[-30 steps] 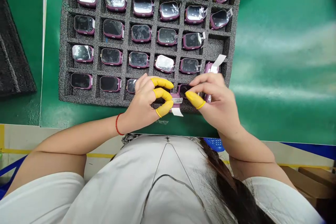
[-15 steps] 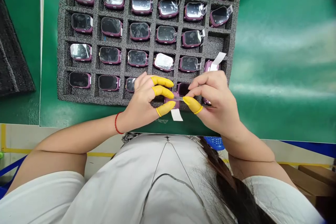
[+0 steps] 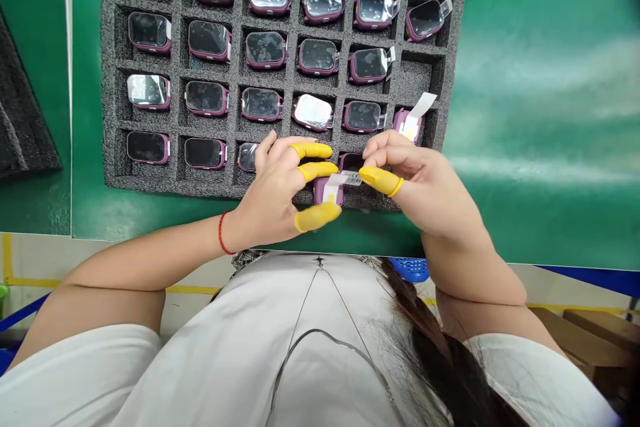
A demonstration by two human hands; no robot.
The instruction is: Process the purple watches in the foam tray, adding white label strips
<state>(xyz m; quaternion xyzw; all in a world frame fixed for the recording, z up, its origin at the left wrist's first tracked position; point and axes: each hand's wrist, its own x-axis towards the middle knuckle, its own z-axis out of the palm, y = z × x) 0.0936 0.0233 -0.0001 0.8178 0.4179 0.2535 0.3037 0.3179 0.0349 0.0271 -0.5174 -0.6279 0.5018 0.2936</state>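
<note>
Purple watch is at near edge of foam tray, btwn the hands, back prob up; can't tell how far it's lifted. Vs 0.5 s ago: white tab now lies across it instead of hanging off the near side, printed label shows face-up at its right, left thumb has swung wider. Prob means watch got turned or tab refolded, w/ label the bit being worked. Left hand: loose, fingertips at watch's far edge, thumb spread by near edge, contact unclear. Right hand: thumb + finger close together at label's tip; can't tell if pinched. Materials: watch smooth, rounded; tab thin, flexible-looking; finger covers yellow, rubbery look; tray coarse dk-grey foam, boxy cells; table smooth, green, glossy.
</note>
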